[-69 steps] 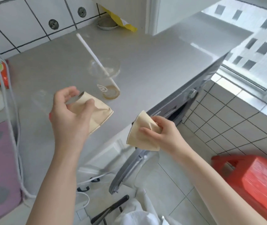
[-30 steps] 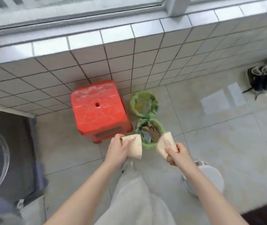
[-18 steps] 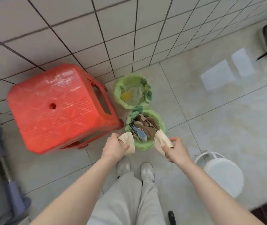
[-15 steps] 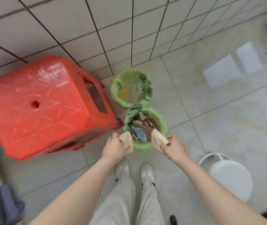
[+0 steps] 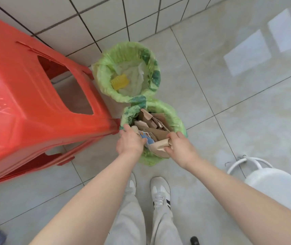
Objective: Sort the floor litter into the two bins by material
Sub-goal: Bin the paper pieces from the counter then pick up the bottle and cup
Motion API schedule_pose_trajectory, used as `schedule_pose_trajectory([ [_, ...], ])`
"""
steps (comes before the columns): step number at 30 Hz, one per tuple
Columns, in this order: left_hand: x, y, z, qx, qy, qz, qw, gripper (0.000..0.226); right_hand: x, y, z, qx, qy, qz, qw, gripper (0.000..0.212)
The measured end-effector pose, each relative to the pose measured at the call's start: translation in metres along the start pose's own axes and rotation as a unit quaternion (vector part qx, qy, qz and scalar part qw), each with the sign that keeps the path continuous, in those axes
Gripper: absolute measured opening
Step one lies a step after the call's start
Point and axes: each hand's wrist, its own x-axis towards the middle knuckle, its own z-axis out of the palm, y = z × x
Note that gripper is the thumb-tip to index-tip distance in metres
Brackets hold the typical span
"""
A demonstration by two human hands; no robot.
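Observation:
Two small bins with green liners stand on the tiled floor by the wall. The near bin (image 5: 177, 119) is full of brown paper and card scraps. The far bin (image 5: 104, 68) holds a yellow scrap and thin white plastic. My left hand (image 5: 130, 141) hovers over the near bin's left rim and holds a crushed beige paper cup (image 5: 135, 129), which the hand mostly hides. Over the bin's front rim, my right hand (image 5: 180, 147) grips a second crushed paper cup (image 5: 159, 147).
A red plastic stool (image 5: 31, 106) stands close on the left, touching the near bin. A white round stool (image 5: 274, 188) is at the right. The tiled wall (image 5: 105, 18) rises just behind the bins. My shoes (image 5: 159, 190) are right before the near bin.
I turned from the counter to the bins with a paper cup in each hand. Both hands have since dropped down onto the near bin's rim, and the view has moved closer.

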Motion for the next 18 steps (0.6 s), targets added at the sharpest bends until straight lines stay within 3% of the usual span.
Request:
schedule_pose_trajectory([
  [10,0.011,0.003,0.006,-0.066,0.0,0.014,0.998,0.07,0.0,-0.008,0.006,0.083,0.028,-0.017,0.996,0.053],
  [18,0.027,-0.001,0.013,-0.092,0.002,0.012,0.996,0.075,0.012,-0.031,0.021,-0.021,0.035,-0.027,0.999,0.047],
])
